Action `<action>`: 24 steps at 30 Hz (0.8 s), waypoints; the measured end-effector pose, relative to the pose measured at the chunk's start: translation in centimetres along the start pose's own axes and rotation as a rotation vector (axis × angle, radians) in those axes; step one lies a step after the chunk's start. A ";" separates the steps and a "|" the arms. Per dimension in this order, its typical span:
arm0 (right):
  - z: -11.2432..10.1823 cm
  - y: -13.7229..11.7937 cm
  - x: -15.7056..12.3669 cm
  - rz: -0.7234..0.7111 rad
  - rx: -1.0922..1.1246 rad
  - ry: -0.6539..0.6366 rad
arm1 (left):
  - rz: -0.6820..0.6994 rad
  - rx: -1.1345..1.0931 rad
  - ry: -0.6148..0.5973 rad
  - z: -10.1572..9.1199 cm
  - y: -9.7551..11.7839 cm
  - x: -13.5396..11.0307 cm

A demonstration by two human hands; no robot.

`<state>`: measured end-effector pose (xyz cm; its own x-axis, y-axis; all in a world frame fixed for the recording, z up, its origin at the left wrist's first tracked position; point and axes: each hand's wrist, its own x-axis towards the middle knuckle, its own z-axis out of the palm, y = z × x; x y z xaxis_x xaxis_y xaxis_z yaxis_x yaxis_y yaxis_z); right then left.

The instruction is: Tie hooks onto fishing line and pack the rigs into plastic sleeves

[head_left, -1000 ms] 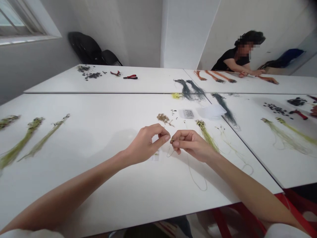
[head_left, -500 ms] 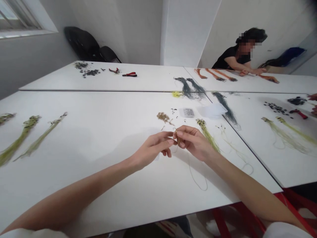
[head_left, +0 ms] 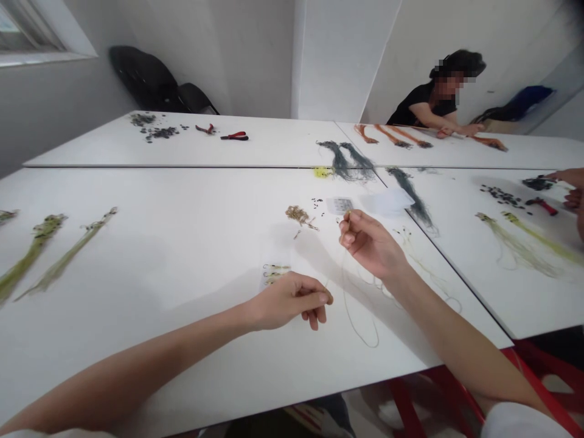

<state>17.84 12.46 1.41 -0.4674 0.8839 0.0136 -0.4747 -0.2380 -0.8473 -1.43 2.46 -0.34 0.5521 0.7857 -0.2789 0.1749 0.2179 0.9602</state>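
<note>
My right hand (head_left: 370,246) is raised over the table, its fingertips pinching a small gold-coloured fish hook. From there a thin pale fishing line (head_left: 345,299) hangs and loops down onto the white tabletop. Lower and to the left, my left hand (head_left: 296,299) is closed, thumb against forefinger, on what looks like part of the thin line; its end is hard to make out. Partly covered by that hand, a clear packet with several rigged hooks (head_left: 275,267) lies flat. Beyond my hands is a pile of gold-coloured hooks (head_left: 297,213).
Small black bits (head_left: 317,201) and a printed card (head_left: 342,205) lie past the hooks. Yellow-green line bundles (head_left: 48,234) are at left, dark bundles (head_left: 340,161) farther back. Red-handled pliers (head_left: 235,136) sit on the far table. A co-worker (head_left: 422,106) handles orange bundles (head_left: 396,135); another person's hand shows at right.
My hands have moved apart: the right went up and away, the left came down and nearer. The packet of rigged hooks now shows beside my left hand.
</note>
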 end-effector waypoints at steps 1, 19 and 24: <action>-0.2 -0.4 0.0 -0.019 0.019 0.012 | -0.015 0.034 -0.015 0.1 0.0 -0.1; -0.9 -0.9 -0.1 -0.044 -0.153 -0.145 | -0.027 1.231 0.417 -9.0 5.7 6.3; -1.2 -0.4 0.0 -0.007 -0.148 -0.219 | -0.151 1.330 0.408 -7.7 5.4 7.9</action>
<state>18.90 13.03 1.13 -0.6226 0.7733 0.1205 -0.3719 -0.1569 -0.9149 -2.36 14.30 2.77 0.2260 0.9652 -0.1312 0.9699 -0.2105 0.1220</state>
